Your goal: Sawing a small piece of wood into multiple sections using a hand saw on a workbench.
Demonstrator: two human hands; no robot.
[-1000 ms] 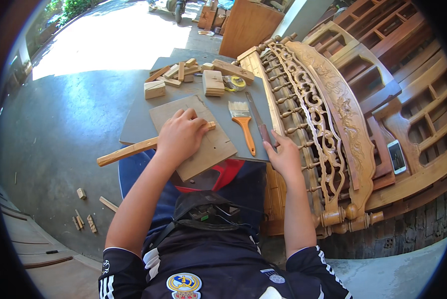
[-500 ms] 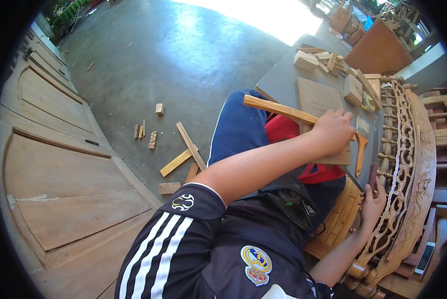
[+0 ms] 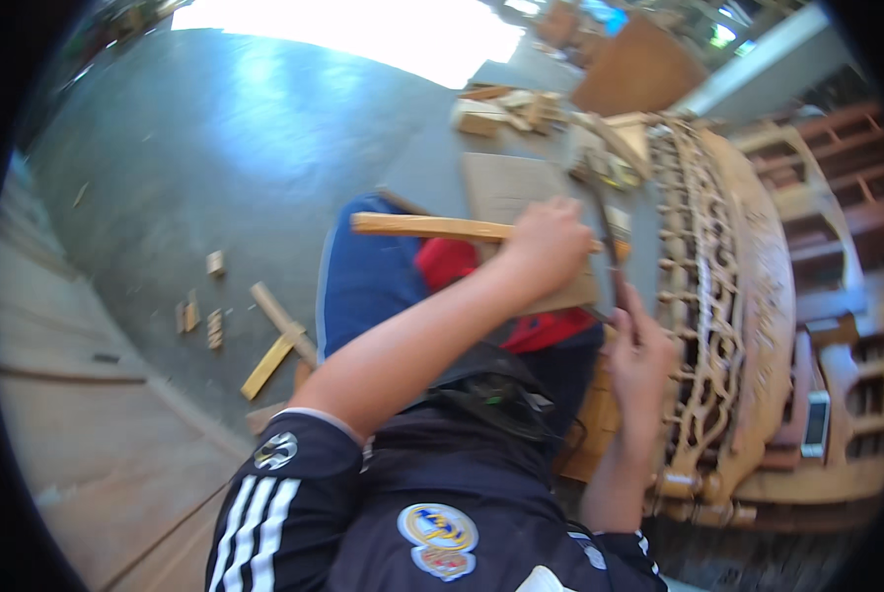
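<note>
Though slim, stick [image 3: 430,227] lt. brn.

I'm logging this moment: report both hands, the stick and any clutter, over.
Left hand closed on wooden stick, over flat board. Right hand gripping long dark-handled tool. Wood blocks clustered beyond board.

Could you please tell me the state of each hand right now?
Left hand: closed, holding a wooden stick.
Right hand: closed, holding a long narrow tool.
</note>
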